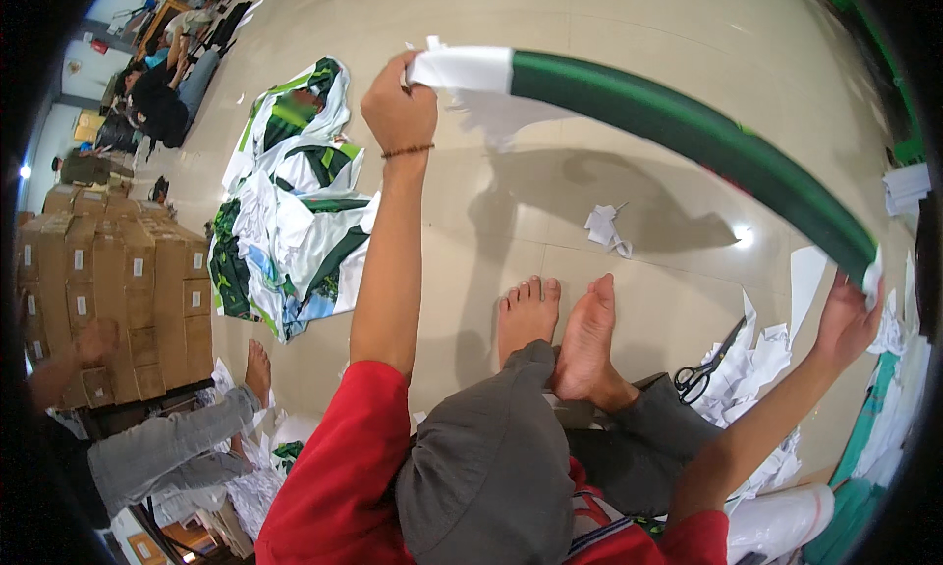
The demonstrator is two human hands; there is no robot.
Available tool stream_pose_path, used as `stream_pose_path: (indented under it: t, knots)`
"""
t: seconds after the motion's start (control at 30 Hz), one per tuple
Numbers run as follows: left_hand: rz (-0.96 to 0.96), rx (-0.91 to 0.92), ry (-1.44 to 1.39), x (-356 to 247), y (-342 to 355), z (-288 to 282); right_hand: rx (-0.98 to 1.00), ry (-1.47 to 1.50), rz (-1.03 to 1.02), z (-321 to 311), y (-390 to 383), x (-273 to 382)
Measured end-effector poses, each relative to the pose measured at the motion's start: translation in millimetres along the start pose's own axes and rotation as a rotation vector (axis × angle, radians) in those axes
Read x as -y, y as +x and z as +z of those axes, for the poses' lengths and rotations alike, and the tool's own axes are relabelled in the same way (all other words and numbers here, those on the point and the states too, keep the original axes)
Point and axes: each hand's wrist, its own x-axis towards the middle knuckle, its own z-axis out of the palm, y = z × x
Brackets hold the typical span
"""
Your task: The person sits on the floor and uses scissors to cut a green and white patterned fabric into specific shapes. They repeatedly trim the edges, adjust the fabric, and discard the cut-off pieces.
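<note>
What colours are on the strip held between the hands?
The strip is mostly dark green with white ends, best seen in head view.

The fabric strip (pixel 688 125) across the upper right is dark green with white ends. The fabric pile (pixel 295 201) at upper left mixes white with green, lime and pale-blue patterning. Cardboard boxes (pixel 113 295) at left are brown, sleeves (pixel 334 467) at bottom red, trousers (pixel 481 457) charcoal grey, the tiled floor (pixel 609 25) beige.
</note>
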Motion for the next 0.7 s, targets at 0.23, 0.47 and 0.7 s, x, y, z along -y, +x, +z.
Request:
stream_pose_path:
  t: [0.23,0.47,0.7]
  knots:
    - [0.134,0.415,-0.011,88,-135,-15,-0.411,-0.443,0.234,-169,-91,-55]
    - [0.165,0.684,0.201,75,-224,13,-0.669,-0.984,0.371,-172,-161,-116]
    - [0.234,1.101,-0.098,5,-253,37,-0.505,-1.362,0.516,-130,-175,-170]
